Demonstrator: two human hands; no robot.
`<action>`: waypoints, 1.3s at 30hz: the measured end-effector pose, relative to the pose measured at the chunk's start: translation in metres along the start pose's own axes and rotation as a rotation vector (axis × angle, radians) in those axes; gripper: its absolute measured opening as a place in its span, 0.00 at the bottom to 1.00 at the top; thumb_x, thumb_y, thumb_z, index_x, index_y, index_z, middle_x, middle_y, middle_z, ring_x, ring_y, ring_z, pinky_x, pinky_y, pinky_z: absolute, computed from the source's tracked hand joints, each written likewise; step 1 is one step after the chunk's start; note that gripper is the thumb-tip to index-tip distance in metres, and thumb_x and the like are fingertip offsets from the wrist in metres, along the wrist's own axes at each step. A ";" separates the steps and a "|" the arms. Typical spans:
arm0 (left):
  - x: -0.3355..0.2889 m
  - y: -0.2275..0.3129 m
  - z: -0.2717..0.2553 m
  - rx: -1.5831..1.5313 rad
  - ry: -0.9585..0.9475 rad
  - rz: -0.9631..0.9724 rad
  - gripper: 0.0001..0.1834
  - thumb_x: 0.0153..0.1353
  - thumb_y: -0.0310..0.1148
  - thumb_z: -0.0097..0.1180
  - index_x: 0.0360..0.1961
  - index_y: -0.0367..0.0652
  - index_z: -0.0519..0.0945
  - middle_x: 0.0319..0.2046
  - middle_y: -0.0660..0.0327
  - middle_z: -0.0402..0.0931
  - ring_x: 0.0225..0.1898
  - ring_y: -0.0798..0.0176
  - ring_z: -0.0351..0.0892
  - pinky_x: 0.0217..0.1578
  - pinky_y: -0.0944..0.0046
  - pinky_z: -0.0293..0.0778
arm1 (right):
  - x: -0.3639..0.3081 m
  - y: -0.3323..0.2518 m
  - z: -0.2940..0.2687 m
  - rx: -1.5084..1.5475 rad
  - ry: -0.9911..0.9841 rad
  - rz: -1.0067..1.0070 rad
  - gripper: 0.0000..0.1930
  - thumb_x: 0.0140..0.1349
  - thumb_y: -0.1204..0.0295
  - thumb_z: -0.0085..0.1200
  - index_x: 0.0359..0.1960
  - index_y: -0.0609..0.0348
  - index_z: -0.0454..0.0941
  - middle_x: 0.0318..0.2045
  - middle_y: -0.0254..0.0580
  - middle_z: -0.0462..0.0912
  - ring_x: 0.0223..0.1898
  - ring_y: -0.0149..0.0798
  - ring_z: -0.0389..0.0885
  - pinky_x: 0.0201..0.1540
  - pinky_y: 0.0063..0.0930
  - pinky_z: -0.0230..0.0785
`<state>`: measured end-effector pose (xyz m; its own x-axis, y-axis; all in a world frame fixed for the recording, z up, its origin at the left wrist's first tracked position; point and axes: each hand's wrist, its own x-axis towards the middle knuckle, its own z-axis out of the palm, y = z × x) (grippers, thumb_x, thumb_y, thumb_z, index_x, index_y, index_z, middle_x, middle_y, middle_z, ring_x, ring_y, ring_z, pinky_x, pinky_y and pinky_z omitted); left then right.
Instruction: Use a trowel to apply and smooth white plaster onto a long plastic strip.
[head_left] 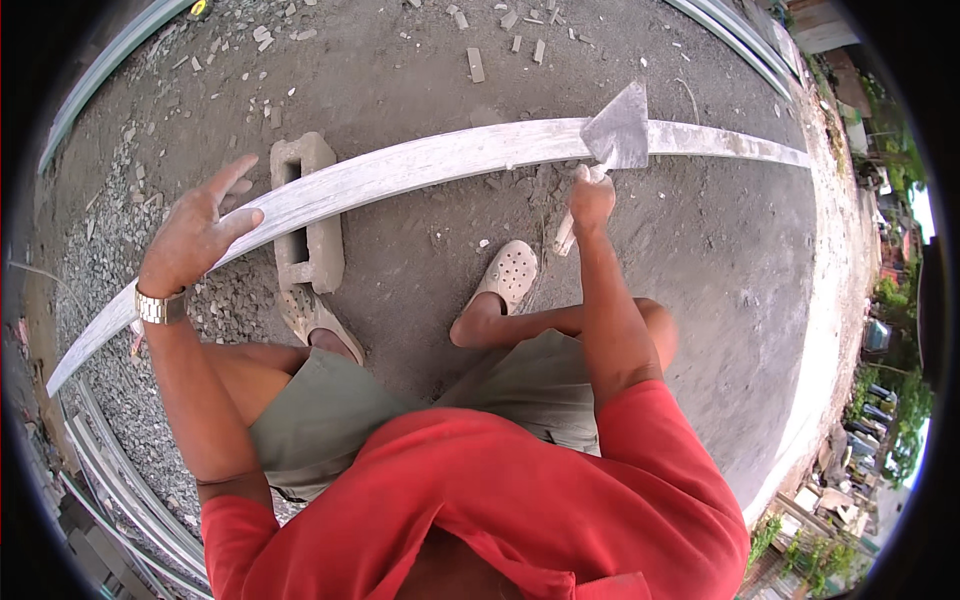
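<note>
A long pale plank (420, 163), smeared with whitish dust, stretches across in front of me, its edges bent by the lens. My right hand (592, 200) is closed round the handle of a pointing trowel (618, 130). The trowel's flat metal blade overlaps the right part of the plank, tip upward; whether it touches cannot be told. On the left, my left hand (195, 228) is at the plank with thumb and fingers spread apart, the thumb over its face and the fingers reaching past the far edge. Beneath the plank, a hollow concrete block (318, 250) sits by my left foot.
Grey gravel (110, 240) covers the ground at left, and broken chips (476, 66) lie scattered at the far side. Metal channels (130, 480) lie at lower left, another length (100, 90) at upper left. Plants and rubble (830, 490) line the right side.
</note>
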<state>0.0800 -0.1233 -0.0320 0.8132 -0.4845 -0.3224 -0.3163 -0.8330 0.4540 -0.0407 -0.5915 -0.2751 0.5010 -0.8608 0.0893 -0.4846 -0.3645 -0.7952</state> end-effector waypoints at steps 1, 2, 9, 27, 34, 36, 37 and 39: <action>-0.003 -0.001 0.001 -0.080 -0.002 0.048 0.36 0.54 0.39 0.58 0.65 0.45 0.64 0.54 0.42 0.73 0.55 0.49 0.74 0.56 0.56 0.66 | 0.013 -0.003 -0.005 0.214 -0.074 0.201 0.13 0.59 0.65 0.54 0.32 0.67 0.75 0.26 0.49 0.79 0.26 0.44 0.78 0.29 0.37 0.68; -0.004 -0.002 0.001 -0.039 -0.009 0.004 0.36 0.54 0.39 0.58 0.65 0.45 0.64 0.54 0.42 0.73 0.55 0.49 0.74 0.56 0.56 0.66 | 0.020 -0.006 -0.007 0.445 -0.019 0.288 0.11 0.60 0.69 0.53 0.28 0.66 0.74 0.20 0.41 0.76 0.17 0.34 0.75 0.19 0.33 0.64; 0.006 0.006 -0.004 0.028 -0.002 -0.036 0.37 0.54 0.40 0.58 0.65 0.43 0.63 0.54 0.40 0.72 0.57 0.46 0.72 0.57 0.53 0.66 | -0.069 -0.016 0.034 -0.099 -0.286 -0.031 0.21 0.57 0.58 0.55 0.39 0.68 0.75 0.36 0.63 0.81 0.43 0.62 0.78 0.49 0.45 0.69; 0.020 0.021 0.001 -0.037 -0.020 0.051 0.37 0.55 0.41 0.58 0.65 0.45 0.63 0.53 0.40 0.73 0.56 0.47 0.73 0.57 0.54 0.66 | -0.032 -0.015 0.013 -0.165 -0.332 -0.087 0.21 0.58 0.58 0.56 0.39 0.69 0.75 0.35 0.64 0.81 0.43 0.62 0.79 0.48 0.45 0.69; 0.003 0.011 0.000 0.045 0.001 -0.022 0.36 0.54 0.41 0.59 0.64 0.43 0.65 0.50 0.40 0.75 0.54 0.45 0.75 0.55 0.54 0.68 | 0.082 -0.006 -0.013 0.304 -0.200 0.369 0.19 0.60 0.60 0.55 0.29 0.69 0.73 0.22 0.45 0.79 0.18 0.37 0.74 0.21 0.36 0.66; 0.007 0.011 0.001 0.076 0.024 -0.034 0.35 0.54 0.40 0.59 0.63 0.41 0.66 0.50 0.40 0.75 0.54 0.46 0.75 0.54 0.54 0.68 | 0.038 -0.019 0.000 0.070 -0.225 0.229 0.17 0.60 0.62 0.54 0.30 0.68 0.74 0.23 0.45 0.78 0.17 0.37 0.75 0.20 0.34 0.66; 0.012 0.013 0.002 0.072 0.016 -0.020 0.35 0.54 0.40 0.58 0.63 0.43 0.65 0.50 0.41 0.75 0.54 0.46 0.75 0.54 0.54 0.68 | 0.005 -0.025 0.014 0.036 -0.181 -0.011 0.18 0.59 0.61 0.55 0.34 0.69 0.75 0.24 0.49 0.80 0.23 0.42 0.79 0.28 0.37 0.71; 0.019 0.020 0.004 0.074 0.005 -0.002 0.36 0.54 0.41 0.58 0.64 0.45 0.64 0.50 0.41 0.75 0.55 0.45 0.74 0.55 0.54 0.67 | -0.044 -0.023 0.025 -0.116 -0.276 0.026 0.22 0.56 0.58 0.57 0.40 0.69 0.75 0.33 0.61 0.81 0.42 0.59 0.80 0.48 0.43 0.69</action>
<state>0.0873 -0.1503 -0.0327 0.8160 -0.4821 -0.3190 -0.3502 -0.8513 0.3907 -0.0337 -0.5369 -0.2755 0.6557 -0.7470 -0.1094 -0.5704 -0.3953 -0.7200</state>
